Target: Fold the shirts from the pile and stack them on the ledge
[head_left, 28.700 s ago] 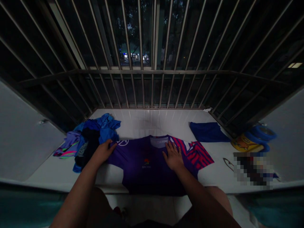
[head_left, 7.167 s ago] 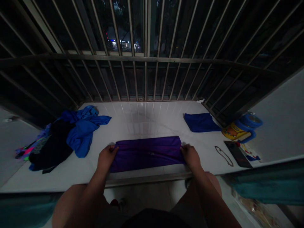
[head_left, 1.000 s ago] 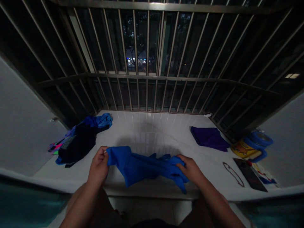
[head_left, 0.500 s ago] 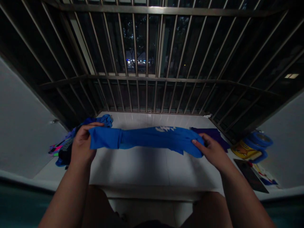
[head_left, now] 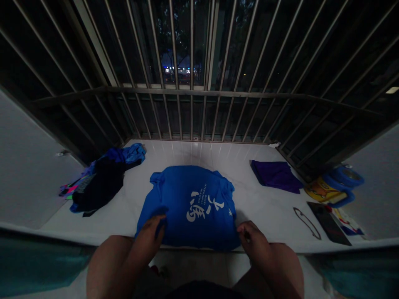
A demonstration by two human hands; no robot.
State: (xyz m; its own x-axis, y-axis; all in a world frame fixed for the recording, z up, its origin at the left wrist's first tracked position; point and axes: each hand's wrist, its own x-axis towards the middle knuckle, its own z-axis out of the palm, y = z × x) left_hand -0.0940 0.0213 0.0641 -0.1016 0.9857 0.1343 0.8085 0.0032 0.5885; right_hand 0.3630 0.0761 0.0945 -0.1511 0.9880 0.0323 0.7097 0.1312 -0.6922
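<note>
A blue T-shirt [head_left: 177,199] with white lettering lies spread in a rumpled, folded shape on the white ledge, its near side along the front edge. Over its lower left part is my left hand [head_left: 149,236], fingers curled together, with dark blue shade beside the fingertips; whether cloth is between them is hidden. My right hand [head_left: 254,241] is at the shirt's lower right edge, thumb and fingers pinched where the cloth ends.
Dark and colourful clothes [head_left: 102,182] are heaped on the left. On the right lie a folded purple cloth [head_left: 276,176], a cord loop [head_left: 307,224] and a dark flat panel [head_left: 328,224], near a blue-and-yellow container [head_left: 330,189]. Metal bars [head_left: 199,92] enclose the ledge's back.
The blue T-shirt, earlier stretched in the air between my hands, now lies on the ledge with its lettering up. Both hands have come down, nearer each other and my body.
</note>
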